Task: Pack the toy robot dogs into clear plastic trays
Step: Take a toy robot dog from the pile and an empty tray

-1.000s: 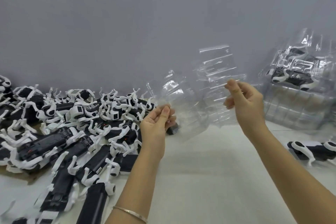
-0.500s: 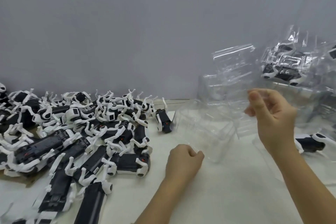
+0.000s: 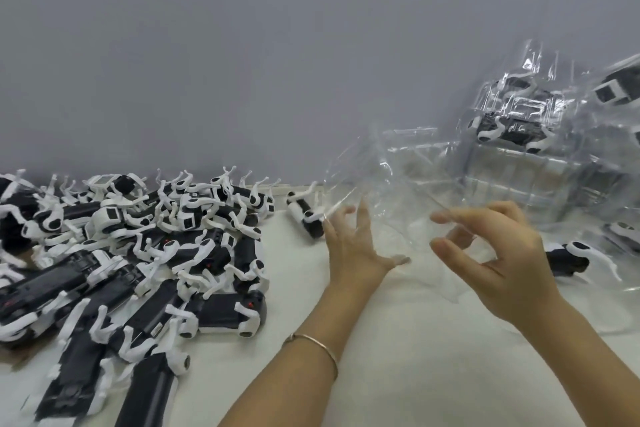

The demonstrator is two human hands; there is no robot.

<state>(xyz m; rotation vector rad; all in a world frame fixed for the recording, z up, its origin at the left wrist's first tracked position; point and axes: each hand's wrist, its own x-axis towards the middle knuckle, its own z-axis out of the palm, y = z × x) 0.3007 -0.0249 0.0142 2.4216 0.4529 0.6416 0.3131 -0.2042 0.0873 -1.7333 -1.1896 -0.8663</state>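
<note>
Both grips are loose at this moment. The left grip (image 3: pixel 353 246) is wide, fingers straight and fanned, tips against the near left edge of the clear tray (image 3: pixel 391 191); it holds nothing. The right grip (image 3: pixel 502 260) has fingers gently curved, thumb and forefinger parted. Whether a thin lip of plastic is caught between them cannot be told, as the material is see-through.

Change noted: a second ago both grips held clear plastic up in the air, drawing pieces apart. Half a second ago the left was a fist low on the counter (image 3: pixel 398 357) while the right kept a tray raised. Now the tray is low, between the two grips. Whether it sits fully on the counter cannot be told. It looks empty.

Reading: separating one tray appears finished, and the tray is placed where a dog could go in. The next need is probably a toy dog. The lone dog (image 3: pixel 304 215) lies just beside the left grip, at the edge of the big pile of dogs (image 3: pixel 138 253) to the left. At the far right filled trays (image 3: pixel 512 121) are stacked, with another loose dog (image 3: pixel 568 258) in front of them.

Risk: the tray looks light and flimsy, apt to slide or tip once let go
</note>
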